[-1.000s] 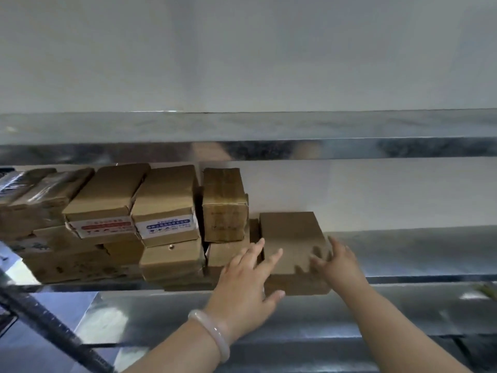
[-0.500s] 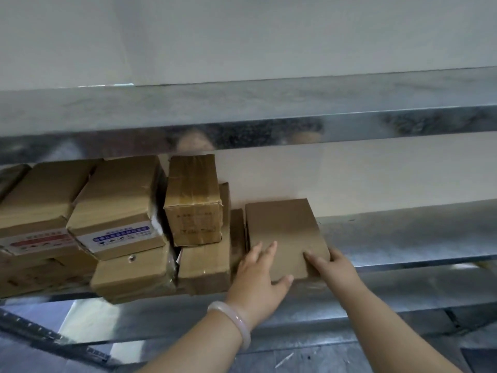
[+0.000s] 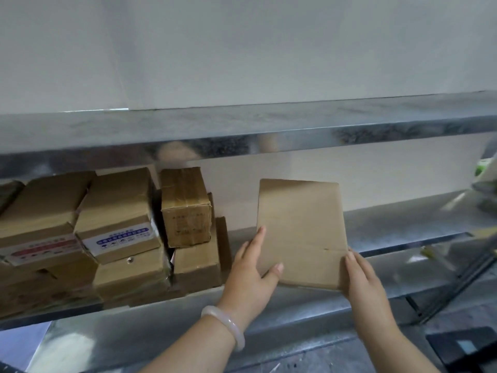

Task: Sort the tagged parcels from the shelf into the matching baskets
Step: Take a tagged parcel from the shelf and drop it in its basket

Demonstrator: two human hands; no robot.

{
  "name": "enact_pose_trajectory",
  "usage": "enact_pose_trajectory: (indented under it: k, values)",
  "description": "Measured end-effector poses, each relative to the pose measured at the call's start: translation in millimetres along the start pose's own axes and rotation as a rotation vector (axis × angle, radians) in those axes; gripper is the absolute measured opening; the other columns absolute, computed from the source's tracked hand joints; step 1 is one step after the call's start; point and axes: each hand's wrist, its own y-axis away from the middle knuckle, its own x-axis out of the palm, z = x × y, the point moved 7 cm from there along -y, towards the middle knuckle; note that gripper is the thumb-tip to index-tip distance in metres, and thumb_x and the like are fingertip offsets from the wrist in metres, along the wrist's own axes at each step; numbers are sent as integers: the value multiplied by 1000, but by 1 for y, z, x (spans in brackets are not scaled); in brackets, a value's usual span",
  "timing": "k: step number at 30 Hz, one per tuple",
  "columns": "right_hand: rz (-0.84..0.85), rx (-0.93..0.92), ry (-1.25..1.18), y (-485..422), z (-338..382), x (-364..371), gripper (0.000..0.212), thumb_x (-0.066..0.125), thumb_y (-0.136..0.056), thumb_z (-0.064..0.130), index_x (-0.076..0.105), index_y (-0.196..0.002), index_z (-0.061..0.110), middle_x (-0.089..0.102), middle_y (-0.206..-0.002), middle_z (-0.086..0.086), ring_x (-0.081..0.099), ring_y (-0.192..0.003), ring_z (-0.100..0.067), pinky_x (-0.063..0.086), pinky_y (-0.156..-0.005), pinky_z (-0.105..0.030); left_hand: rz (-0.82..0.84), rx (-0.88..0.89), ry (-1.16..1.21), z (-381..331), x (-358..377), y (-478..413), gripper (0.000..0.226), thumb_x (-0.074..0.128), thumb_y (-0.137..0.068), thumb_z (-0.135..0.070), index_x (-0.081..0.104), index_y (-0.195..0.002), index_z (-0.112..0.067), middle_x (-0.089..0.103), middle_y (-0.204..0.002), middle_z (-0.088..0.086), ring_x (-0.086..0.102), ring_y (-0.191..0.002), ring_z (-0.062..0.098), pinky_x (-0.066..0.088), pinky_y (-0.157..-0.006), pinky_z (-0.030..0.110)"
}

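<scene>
Both hands hold one plain brown parcel [image 3: 301, 232] up in front of the metal shelf [image 3: 403, 219], broad face to the camera, btm edge over the shelf's front lip. The left hand [image 3: 252, 275] grips the lower left edge: thumb across the front, one finger along the side, other fingers hidden behind the card. The right hand [image 3: 363, 281] clasps the lower right corner, fingers partly hidden behind the card. Only this one face shows; the other sides are out of sight.

To the left, apart from the parcel, sits a stack of boxes [image 3: 129, 275]. On top lie a blue-label box [image 3: 121, 211] & a red-label box [image 3: 35, 219], print too small to read; the red one is cut off at the frame edge. An upright taped box [image 3: 185, 208] has faint, illegible print.

The upper shelf [image 3: 242, 127] shows only blurred reflections underneath. A pale bracelet [image 3: 228, 329] circles the left wrist. Btm right, a dark device [image 3: 468, 348] is cut off; a green-white thing [image 3: 486, 168] at the right edge is too blurred to identify.
</scene>
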Motion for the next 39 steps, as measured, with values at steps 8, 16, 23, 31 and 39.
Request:
enact_pose_trajectory:
  k: [8,16,23,31,39]
  values:
    - [121,-154,-206,84,51,2,38,57,-89,47,49,-124,59,54,-121,23,52,-118,-10,41,-106,-44,-140,263,49,-37,-55,73,72,65,-95,-28,20,-139,-63,27,-142,-27,25,-133,-7,24,-109,20]
    - [355,-324,-155,187,95,70,81,83,-62,53,39,-130,56,53,-132,11,55,-116,-7,49,-94,-35,-306,258,-77,-33,-158,165,76,66,-91,-40,10,-136,-67,9,-153,-22,14,-134,-7,19,-109,22]
    - [507,-520,13,277,119,174,117,85,-43,64,29,-143,49,45,-137,12,51,-120,-4,50,-96,-36,-471,97,-98,-13,-254,246,113,59,-42,-85,-17,-124,-75,-16,-154,-30,4,-149,15,20,-123,48]
    - [956,-366,-153,388,117,292,71,93,-45,41,59,-107,37,71,-104,9,68,-95,-7,55,-81,-31,-675,85,26,42,-352,359,115,56,-33,-100,9,-133,-69,-3,-160,-20,7,-142,-3,17,-116,27]
    - [957,-662,25,509,113,364,62,86,-59,51,43,-103,55,43,-137,14,42,-121,10,38,-94,-10,-987,45,94,83,-410,479,51,43,-81,-61,48,-131,-52,53,-126,-16,52,-121,2,43,-87,6]
